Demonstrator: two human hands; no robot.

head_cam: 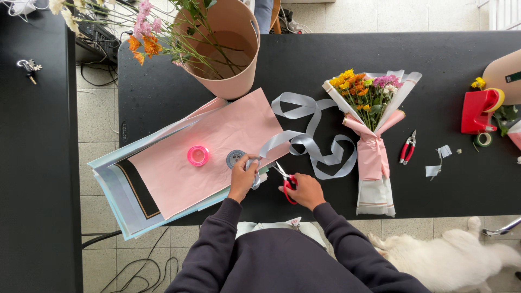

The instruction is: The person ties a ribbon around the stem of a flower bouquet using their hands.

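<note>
Left hand: the left hand (242, 174) is closed around the grey ribbon (310, 142) where it leaves its spool, fingers pinched on the strip at the edge of the pink paper.
Right hand: the right hand (306, 190) grips the red-handled scissors (286, 180), fingers through the loops, blades parted and pointing up and left toward the ribbon just beside the left hand.
Ribbon: it runs from the left hand up and to the right, lying in loose loops on the black table (304, 59) between the hands and the bouquet.
Spool: the grey ribbon spool (234, 158) sits on the pink paper, touching or just above the left hand's fingers.
Pink spool: a pink ribbon roll (198, 155) lies on the paper, near the left hand on its left.
Paper: a stack of wrapping sheets (179, 163), pink on top, spreads out to the left of both hands.
Bouquet: a wrapped bouquet (372, 119) of yellow, orange and purple flowers lies to the right of the right hand, tied with pink ribbon.
Pruners: red pruning shears (407, 146) lie beyond the bouquet, well apart from the hands.
Bucket: a tan bucket (222, 46) holding loose flower stems stands beyond the left hand.
Dog: a white dog (450, 255) lies on the floor, to the right of the person.
</note>
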